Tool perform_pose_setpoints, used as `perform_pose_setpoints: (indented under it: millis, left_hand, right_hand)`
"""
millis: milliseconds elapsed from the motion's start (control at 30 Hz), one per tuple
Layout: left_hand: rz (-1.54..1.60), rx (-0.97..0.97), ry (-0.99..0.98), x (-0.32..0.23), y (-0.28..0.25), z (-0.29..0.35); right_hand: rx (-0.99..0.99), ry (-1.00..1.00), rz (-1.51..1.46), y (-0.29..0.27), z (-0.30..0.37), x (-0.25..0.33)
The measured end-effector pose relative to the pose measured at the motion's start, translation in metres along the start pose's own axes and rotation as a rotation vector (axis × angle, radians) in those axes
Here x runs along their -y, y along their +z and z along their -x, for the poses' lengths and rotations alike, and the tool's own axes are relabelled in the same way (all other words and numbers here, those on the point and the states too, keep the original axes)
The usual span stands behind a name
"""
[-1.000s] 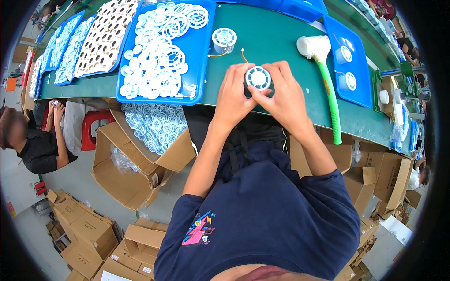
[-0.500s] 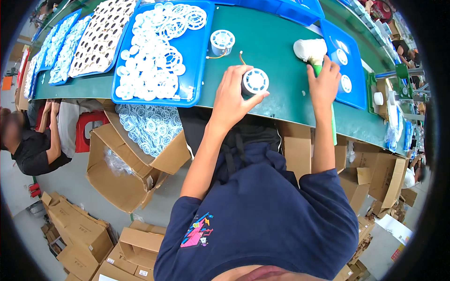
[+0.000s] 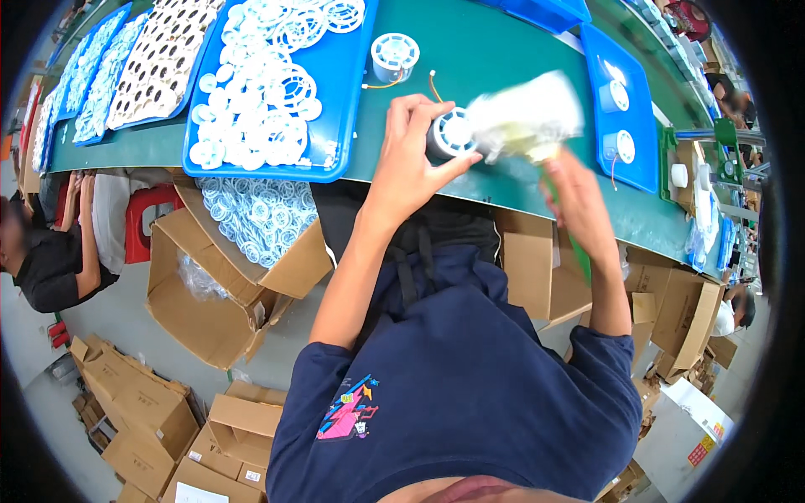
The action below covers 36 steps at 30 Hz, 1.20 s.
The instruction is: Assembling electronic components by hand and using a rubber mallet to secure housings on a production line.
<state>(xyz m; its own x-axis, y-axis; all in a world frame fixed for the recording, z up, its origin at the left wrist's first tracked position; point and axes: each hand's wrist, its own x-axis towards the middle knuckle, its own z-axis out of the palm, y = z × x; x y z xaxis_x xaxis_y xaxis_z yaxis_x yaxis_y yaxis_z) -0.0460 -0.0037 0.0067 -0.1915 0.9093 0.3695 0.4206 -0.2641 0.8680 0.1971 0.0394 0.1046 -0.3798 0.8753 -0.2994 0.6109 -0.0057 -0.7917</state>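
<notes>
Grey round plastic fan housing (image 3: 449, 134) clamped in left hand (image 3: 411, 159) on green bench (image 3: 503, 59); blurred white mallet (image 3: 524, 117) gripped by right hand (image 3: 579, 201); seating judged underway; second housing (image 3: 394, 54) untouched.

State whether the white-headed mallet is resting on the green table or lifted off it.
Lifted: the right hand holds the mallet, its blurred head above the round part held by the left hand.

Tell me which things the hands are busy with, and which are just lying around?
In use:
- round grey-and-white part, pinned on the green table by the left hand
- white-headed mallet, motion-blurred, gripped by the right hand

Lying about:
- blue tray of white rings
- spare round part with wires
- blue tray with two round parts
- cardboard boxes
</notes>
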Motion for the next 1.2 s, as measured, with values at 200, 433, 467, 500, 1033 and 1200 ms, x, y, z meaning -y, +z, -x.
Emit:
perform_pose_setpoints:
  millis: [200,433,467,500,1033,1200]
  left_hand:
    - [0.073,0.025,0.034,-0.002,-0.001,-0.002]
    - [0.037,0.014,0.023,-0.001,-0.001,0.001]
    - [0.109,0.003,-0.006,0.000,0.001,0.000]
    - [0.177,-0.013,-0.034,0.002,0.001,0.000]
    - [0.009,0.011,0.043,0.004,0.004,0.002]
    - [0.006,0.023,0.011,0.003,0.005,0.002]
  right_hand:
    - [-0.171,-0.032,-0.192,-0.004,0.006,-0.008]
    - [-0.200,-0.056,-0.127,0.003,0.006,0.000]
    - [-0.122,-0.064,0.099,0.001,0.003,-0.009]
    - [-0.120,-0.068,0.098,0.000,0.003,-0.004]
    - [-0.093,-0.110,0.206,-0.018,-0.008,0.016]
    - [-0.070,-0.194,0.320,-0.008,-0.012,0.019]
